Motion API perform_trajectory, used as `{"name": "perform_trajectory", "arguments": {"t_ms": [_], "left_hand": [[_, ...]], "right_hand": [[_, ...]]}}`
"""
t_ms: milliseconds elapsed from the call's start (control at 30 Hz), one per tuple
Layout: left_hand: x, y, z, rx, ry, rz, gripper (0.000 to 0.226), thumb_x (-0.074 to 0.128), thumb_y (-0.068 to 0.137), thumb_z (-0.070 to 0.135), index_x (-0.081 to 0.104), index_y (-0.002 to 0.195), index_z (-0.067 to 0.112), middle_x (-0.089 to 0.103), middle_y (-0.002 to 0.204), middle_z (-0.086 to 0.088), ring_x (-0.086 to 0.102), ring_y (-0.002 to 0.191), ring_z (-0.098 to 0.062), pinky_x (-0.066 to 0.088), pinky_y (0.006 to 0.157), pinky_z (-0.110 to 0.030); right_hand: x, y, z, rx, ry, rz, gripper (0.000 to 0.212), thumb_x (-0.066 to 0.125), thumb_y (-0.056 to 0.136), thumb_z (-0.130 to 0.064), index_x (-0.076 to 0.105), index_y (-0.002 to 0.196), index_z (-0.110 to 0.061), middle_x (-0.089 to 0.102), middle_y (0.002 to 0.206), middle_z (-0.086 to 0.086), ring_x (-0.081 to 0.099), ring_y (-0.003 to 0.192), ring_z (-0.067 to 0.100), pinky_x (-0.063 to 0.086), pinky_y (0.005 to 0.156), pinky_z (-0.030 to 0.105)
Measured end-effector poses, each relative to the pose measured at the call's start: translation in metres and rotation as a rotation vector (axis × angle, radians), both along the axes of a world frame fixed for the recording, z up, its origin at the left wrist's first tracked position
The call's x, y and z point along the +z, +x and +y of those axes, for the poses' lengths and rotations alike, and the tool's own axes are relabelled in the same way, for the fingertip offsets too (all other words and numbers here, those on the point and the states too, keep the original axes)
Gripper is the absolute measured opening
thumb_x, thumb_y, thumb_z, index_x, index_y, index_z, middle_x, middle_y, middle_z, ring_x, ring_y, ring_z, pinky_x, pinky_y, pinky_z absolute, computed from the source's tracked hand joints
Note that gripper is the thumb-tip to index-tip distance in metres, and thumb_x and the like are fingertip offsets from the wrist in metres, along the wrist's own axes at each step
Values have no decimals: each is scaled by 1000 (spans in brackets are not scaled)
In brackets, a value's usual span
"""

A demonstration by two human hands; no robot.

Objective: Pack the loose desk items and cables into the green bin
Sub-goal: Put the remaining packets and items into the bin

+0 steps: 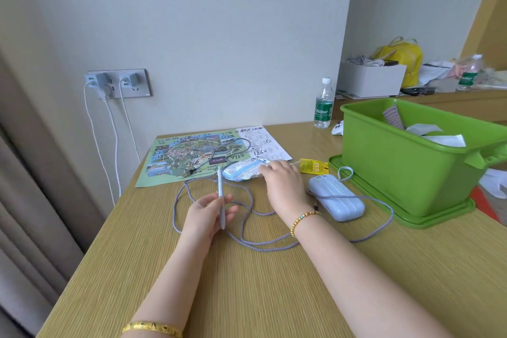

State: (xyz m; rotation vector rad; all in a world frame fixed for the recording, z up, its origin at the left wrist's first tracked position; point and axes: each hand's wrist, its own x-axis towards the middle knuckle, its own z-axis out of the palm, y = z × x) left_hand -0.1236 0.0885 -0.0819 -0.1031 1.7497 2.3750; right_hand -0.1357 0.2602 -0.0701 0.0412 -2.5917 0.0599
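- Green bin [406,170] stands on its lid at the right of the wooden desk [247,282], open-topped, with a few papers already inside.
- Left hand [211,214] has its fingers closed round a white pen [221,197], which points away from the person, its long axis roughly fore-and-aft.
- Right hand [279,175] lies palm-down on a blue plastic packet [242,170]; the fingers look to be curling onto its right end, but whether they have actually gripped it cannot be told.
- The packet lies crosswise, left to right, at the near edge of a printed map sheet [208,153], and directly ahead of the right hand.
- The bin sits to the right of both hands, so the right hand is clearly the nearer one; the packet's way there would pass over the pale blue power bank [337,197] and a yellow tag [312,166].
- A grey-lilac braided cable [247,244] loops loosely over the desk under both forearms, and one strand crosses the power bank; it looks likely to snag or drag when lifted.
- Most of the items are not yet packed.
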Motion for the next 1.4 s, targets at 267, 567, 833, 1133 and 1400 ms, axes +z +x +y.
{"name": "perform_trajectory", "arguments": {"t_ms": [267, 567, 833, 1133, 1400], "left_hand": [[42, 10, 21, 30, -38, 84, 7, 57, 91, 10, 57, 98, 10, 71, 96, -4, 69, 66, -13, 55, 55, -19], [143, 27, 112, -130, -135, 306, 11, 49, 93, 11, 41, 88, 18, 67, 76, -8, 48, 32, -6, 39, 34, -12], [190, 39, 219, -354, -260, 381, 8, 45, 93, 18, 52, 98, 15, 65, 76, 0, 61, 64, -11, 51, 56, -21], [175, 20, 295, -356, -777, 690, 30, 44, 93, 20, 55, 120, 12, 61, 108, -12, 50, 82, -23, 36, 58, -22], [150, 4, 333, -533, -1467, 839, 41, 27, 97, 27, 42, 134, 17, 47, 137, -17, 45, 124, -37, 34, 106, -48]], "right_hand": [[54, 34, 20, 95, -741, 325, 31, 41, 95, -13, 47, 65, -10, 51, 62, 10, 51, 55, 23, 35, 53, 35], [133, 91, 80, 299, -832, 562, 28, 42, 94, -6, 66, 109, -8, 68, 86, 4, 67, 82, 16, 57, 67, 31], [160, 122, 207, 91, -912, 441, 23, 40, 96, -7, 61, 93, -14, 63, 81, 6, 68, 86, 27, 56, 68, 30], [147, 139, 267, -519, -478, -22, 41, 39, 79, 12, 65, 109, 0, 61, 120, 17, 53, 113, 36, 46, 93, 42], [146, 135, 262, -232, -604, -189, 33, 47, 94, -27, 64, 109, -4, 64, 111, 18, 59, 103, 34, 47, 89, 44]]}}
